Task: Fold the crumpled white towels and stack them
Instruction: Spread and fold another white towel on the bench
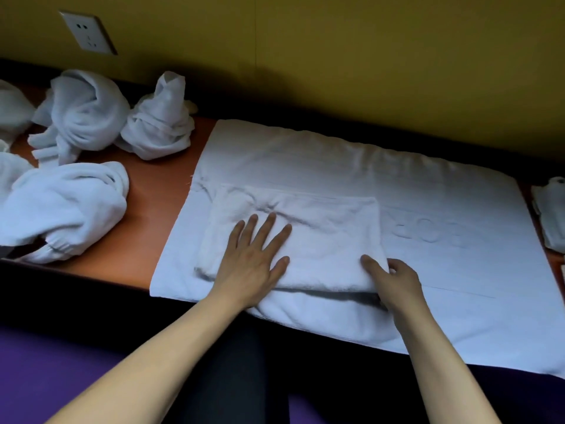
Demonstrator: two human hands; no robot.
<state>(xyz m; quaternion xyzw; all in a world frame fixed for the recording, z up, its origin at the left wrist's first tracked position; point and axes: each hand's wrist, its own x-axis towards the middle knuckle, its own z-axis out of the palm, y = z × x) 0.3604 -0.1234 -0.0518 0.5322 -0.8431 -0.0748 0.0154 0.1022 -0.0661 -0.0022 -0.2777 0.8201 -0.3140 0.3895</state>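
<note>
Folded towel (305, 237) under flat left hand (253, 255), right hand (394, 280) pinching its corner; three crumpled towels (82, 111) beside.

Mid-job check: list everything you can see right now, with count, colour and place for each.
folded towel: one, white, lying on the big flat towel, near edge of the table.
big flat towel: one, white, spread over the table's right part.
crumpled towels: at least three full bundles, white, left on the table; more cut off at the left edge.
small white bundle: one, far right, partly out of frame.
table: one, orange-brown top.
wall socket: one, white, on the yellow wall, upper left.
left hand: flat on the folded towel.
right hand: pinches the folded towel's near right corner.
</note>
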